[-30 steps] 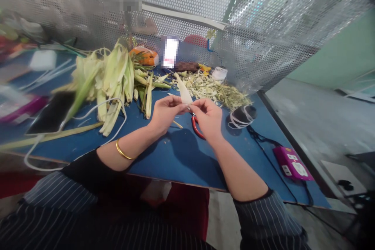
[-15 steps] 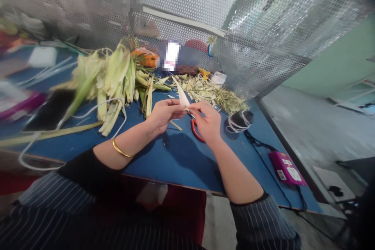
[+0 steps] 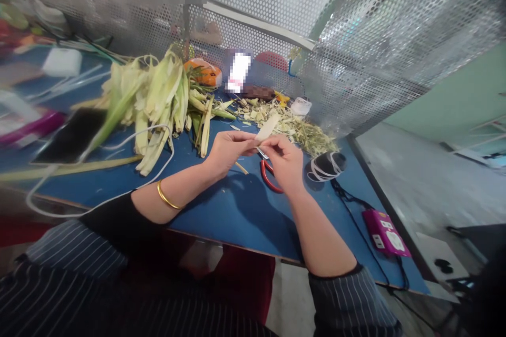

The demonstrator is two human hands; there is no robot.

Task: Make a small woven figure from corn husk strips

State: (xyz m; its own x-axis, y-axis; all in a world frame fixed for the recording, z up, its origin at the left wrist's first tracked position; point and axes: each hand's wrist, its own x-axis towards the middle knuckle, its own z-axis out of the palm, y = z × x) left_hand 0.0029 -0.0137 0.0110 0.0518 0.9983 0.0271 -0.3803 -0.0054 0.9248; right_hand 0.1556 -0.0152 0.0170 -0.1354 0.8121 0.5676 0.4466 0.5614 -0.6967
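Observation:
Both my hands meet over the middle of the blue table [image 3: 237, 210]. My left hand [image 3: 228, 150] pinches the lower end of a pale leaf strip [image 3: 267, 127] that points up and to the right. My right hand [image 3: 285, 162] is closed too, its fingertips on the same strip, and red-handled scissors [image 3: 268, 175] sit in it with the handles showing under the palm. A gold bangle [image 3: 167, 199] circles my left wrist.
A heap of green and pale leaves [image 3: 158, 100] lies at the left rear, with leaf trimmings [image 3: 292, 129] behind my hands. A black phone [image 3: 71, 136] with a white cable lies left. A black spool [image 3: 326, 164] and a pink power strip [image 3: 386, 231] sit right. Perforated metal screens stand behind.
The leaf strip has tipped from pointing up and left to pointing up and right between my fingers. My hands stay together in about the same spot.

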